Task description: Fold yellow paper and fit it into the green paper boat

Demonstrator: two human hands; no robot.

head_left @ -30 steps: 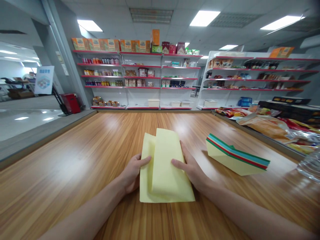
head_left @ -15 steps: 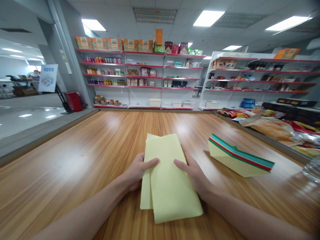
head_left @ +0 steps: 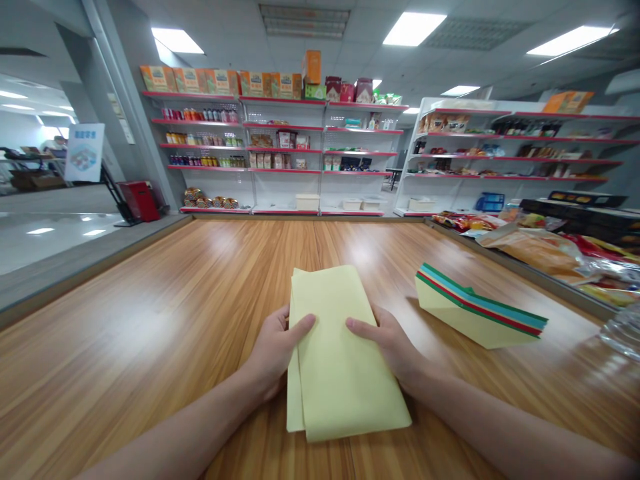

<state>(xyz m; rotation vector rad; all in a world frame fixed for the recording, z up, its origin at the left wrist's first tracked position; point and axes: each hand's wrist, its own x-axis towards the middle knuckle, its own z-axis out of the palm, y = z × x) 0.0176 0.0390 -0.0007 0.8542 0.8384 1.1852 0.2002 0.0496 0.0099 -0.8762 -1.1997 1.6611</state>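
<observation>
A pale yellow sheet of paper, bent over into overlapping layers, is held above the table between both hands. My left hand grips its left edge, thumb on top and fingers underneath. On the opposite edge my right hand holds it the same way, its fingers mostly hidden behind the paper. The layers are not quite lined up, so a strip of the under layer shows on the left. To the right, a bent stack of coloured paper stands on its edge, with yellow, green, red and blue sheets.
The wooden table has a raised dark rim. Snack packets lie beyond its right side, and a clear plastic item sits at the right edge. Stocked shelves stand behind, with a sign at left.
The paper's two layers overlap more closely, and less of the under layer shows at left. Both hands keep hold of its sides. The view has shifted slightly.
</observation>
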